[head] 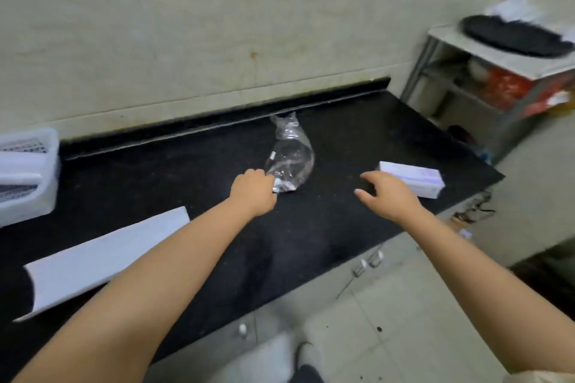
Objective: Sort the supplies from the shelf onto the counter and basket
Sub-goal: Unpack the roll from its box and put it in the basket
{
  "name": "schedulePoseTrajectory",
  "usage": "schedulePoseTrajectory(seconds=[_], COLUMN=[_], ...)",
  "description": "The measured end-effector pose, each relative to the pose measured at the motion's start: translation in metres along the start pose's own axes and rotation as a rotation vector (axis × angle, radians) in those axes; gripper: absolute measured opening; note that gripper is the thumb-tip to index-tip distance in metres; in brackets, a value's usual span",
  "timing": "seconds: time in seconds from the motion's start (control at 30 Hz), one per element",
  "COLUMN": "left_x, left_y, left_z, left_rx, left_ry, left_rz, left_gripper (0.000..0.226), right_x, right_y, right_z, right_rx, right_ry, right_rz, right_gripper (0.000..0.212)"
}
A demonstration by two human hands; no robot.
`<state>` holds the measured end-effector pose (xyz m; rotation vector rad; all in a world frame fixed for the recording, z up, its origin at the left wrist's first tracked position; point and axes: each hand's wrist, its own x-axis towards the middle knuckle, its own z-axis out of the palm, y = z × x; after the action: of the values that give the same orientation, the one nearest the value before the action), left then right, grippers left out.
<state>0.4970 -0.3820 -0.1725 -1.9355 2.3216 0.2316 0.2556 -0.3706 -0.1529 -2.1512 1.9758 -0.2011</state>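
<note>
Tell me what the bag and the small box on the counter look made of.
The bag: thin clear plastic film, glossy, see-through and crinkled. The small box: apparently white matte cardboard with a purple stripe, sharp-edged, though blur leaves this uncertain.

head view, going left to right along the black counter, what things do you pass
white basket → long white box → left hand gripping the clear plastic bag → right hand, fingers spread → white and purple box
</note>
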Motion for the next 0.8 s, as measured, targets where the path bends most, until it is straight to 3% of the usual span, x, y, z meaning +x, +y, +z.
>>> schedulePoseTrajectory(seconds=[0.17, 0.4, 0.6, 0.8], left_x=[0.032, 0.112, 0.178, 0.198], left_y=[0.100, 0.221, 0.288, 0.300], left_z=[-0.010, -0.015, 0.002, 0.032], left_rx=[0.049, 0.103, 0.048, 0.080], left_ry=[-0.010, -0.027, -0.124, -0.159], left_rz=[0.165, 0.232, 0.120, 0.074], left_gripper=[0.043, 0.045, 0.047, 0.053], right_x=[-0.029, -0.009, 0.051, 0.094], right_y=[0.100, 0.231, 0.318, 0.332], right_z=[-0.027, -0.048, -0.051, -0.018], right_rx=[0.012, 0.018, -0.010, 0.112], right_ry=[0.033, 0.048, -0.082, -0.275], right_rz=[0.222, 0.319, 0.205, 0.025], right_gripper=[0.047, 0.047, 0.052, 0.068])
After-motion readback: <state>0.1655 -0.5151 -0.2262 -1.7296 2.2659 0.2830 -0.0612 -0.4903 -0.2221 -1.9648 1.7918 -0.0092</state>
